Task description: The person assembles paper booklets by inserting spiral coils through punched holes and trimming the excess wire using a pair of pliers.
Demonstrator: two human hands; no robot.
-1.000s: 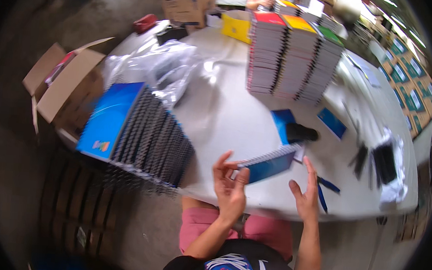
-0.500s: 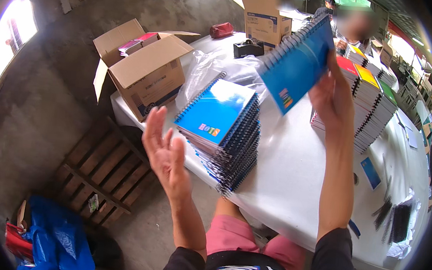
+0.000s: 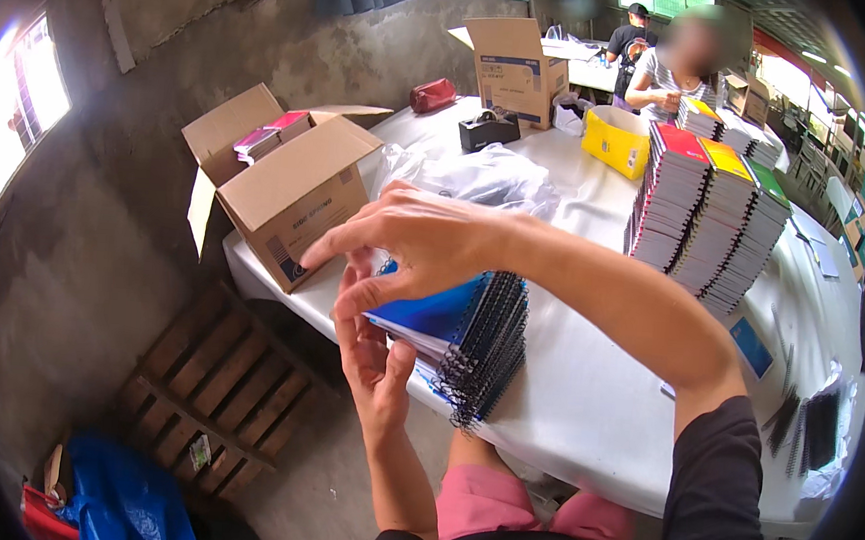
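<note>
Standing by the near left edge of the white-covered table [image 3: 585, 381]: a stack of blue-covered, spiral-bound notebooks [image 3: 493, 339], black coils bunched along its right side. Right hand [image 3: 399, 248] above the stack's left part, forearm slanting across from the right. Its fingers loosely bent, thumb spread away from them; nothing seen in its grasp. Contact with the top cover: cannot tell.

Left hand [image 3: 371, 366] lower, beside the stack's left corner. Palm half open, fingers slightly curled, thumb apart; nothing seen in its grasp. Fingertips partly hidden behind the right hand; contact with the notebooks unclear.

Beyond the stack, a crumpled clear plastic bag [image 3: 474, 173]. To its left, an open brown cardboard box [image 3: 302, 206] with red-covered books [image 3: 273, 136] inside. Farther back, a black tape dispenser [image 3: 489, 131] and a dark red pouch [image 3: 433, 95].

Right side: 3 tall notebook piles [image 3: 707, 214] side by side, topped red, yellow and green. Nearer, a flat blue rectangular piece [image 3: 751, 348] and loose black coils [image 3: 821, 430].
</note>
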